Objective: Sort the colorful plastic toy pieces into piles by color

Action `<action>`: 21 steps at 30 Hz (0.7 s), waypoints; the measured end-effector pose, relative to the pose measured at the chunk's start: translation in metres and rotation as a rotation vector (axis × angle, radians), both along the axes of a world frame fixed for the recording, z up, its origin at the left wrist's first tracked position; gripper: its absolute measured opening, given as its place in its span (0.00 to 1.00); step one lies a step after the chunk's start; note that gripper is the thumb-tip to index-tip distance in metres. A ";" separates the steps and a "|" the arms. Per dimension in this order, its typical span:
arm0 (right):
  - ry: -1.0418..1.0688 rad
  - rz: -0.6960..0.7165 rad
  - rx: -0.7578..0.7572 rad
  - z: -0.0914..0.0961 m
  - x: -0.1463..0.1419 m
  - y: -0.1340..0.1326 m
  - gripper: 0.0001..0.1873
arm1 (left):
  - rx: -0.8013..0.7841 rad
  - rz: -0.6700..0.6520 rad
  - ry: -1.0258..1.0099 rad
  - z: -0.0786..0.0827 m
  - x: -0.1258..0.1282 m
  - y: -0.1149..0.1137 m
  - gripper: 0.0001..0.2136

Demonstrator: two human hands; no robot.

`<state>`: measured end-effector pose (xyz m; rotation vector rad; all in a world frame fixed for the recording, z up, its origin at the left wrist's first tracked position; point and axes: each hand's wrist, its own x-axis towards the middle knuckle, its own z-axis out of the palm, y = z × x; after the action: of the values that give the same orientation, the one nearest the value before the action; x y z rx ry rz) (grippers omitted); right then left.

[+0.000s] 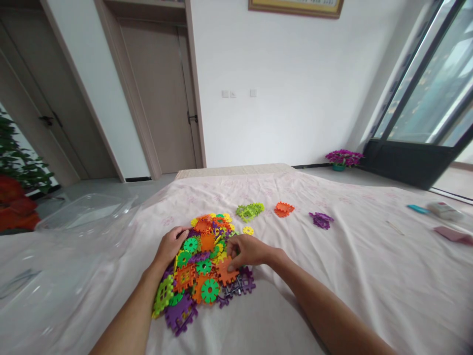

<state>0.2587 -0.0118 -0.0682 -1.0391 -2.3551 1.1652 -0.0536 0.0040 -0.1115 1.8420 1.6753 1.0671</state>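
Observation:
A heap of plastic interlocking building pieces (204, 266) lies on the cloth before me, mixing orange, purple and lime squares with green and yellow notched discs. Against the heap's upper left side rests my left hand (173, 245), its fingers stretched and holding nothing. My right hand (248, 250) is over the heap's right side, thumb and fingers closed on an orange square piece (226, 272); its fingertips are partly hidden. Beyond the heap lie a lime group of pieces (250, 212), an orange group (284, 209) and a purple group (321, 220). A yellow disc (248, 230) sits near the right hand.
A pale patterned cloth (354, 276) covers the wide surface. Clear plastic containers (84, 212) stand at the left. Toward the right edge are a blue item (418, 209), a whitish packet (444, 211) and a pink item (454, 234).

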 end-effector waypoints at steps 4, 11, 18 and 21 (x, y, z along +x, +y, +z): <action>0.225 -0.036 -0.175 0.005 0.004 0.004 0.22 | -0.001 0.003 -0.014 0.002 0.001 -0.001 0.21; 0.651 -0.524 -0.212 -0.002 0.040 0.033 0.22 | -0.018 0.020 -0.025 0.003 0.002 -0.001 0.22; 0.852 -1.041 -0.070 -0.030 0.100 0.069 0.19 | -0.026 0.017 0.000 -0.002 -0.001 0.002 0.22; 0.970 -1.177 -0.035 -0.036 0.118 0.079 0.20 | -0.019 0.015 0.002 -0.002 -0.001 0.003 0.21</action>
<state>0.3772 0.0674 -0.1038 -1.1757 -0.7297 0.8576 -0.0546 0.0066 -0.1137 1.8222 1.6975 1.0525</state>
